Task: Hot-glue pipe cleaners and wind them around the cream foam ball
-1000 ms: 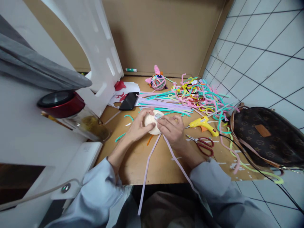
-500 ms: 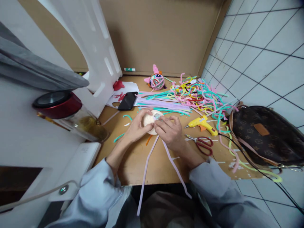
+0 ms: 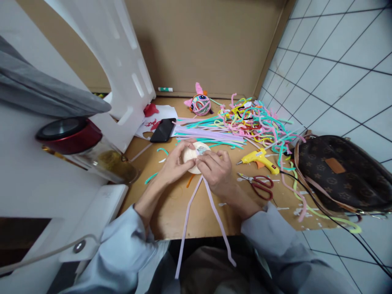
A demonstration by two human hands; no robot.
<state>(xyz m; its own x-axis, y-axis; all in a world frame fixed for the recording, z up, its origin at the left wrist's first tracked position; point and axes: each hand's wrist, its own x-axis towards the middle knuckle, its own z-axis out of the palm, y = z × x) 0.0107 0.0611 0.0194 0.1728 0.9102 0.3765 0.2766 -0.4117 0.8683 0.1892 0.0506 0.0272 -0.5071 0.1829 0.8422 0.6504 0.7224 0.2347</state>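
My left hand [image 3: 175, 164] is closed around the left side of a round, cream-coloured piece [image 3: 190, 154], thumb in front and fingers behind. A small patch with a bluish pattern shows near its upper right. My right hand [image 3: 217, 170] pinches at the front of the piece, its fingertips on a lavender pipe cleaner [image 3: 185, 222]. Both ends of the pipe cleaner hang below the hands and past the table's front edge. Exactly where it meets the piece is hidden by my right fingers. An orange strip [image 3: 190, 180] lies just below the piece.
Lavender and teal pipe cleaners [image 3: 208, 133] lie behind my hands, beside a tangled colourful heap [image 3: 257, 120]. A yellow glue gun [image 3: 259, 158] and red-handled scissors [image 3: 262, 185] lie right, near a brown bag [image 3: 343, 175]. A phone [image 3: 163, 130], pink-eared ball figure [image 3: 200, 105] and glass bottle [image 3: 113, 159] stand around.
The right-hand end of the lavender pipe cleaner has swung left. Both hands keep their hold on the round piece, with slight finger movement. The whole view has shifted a little.
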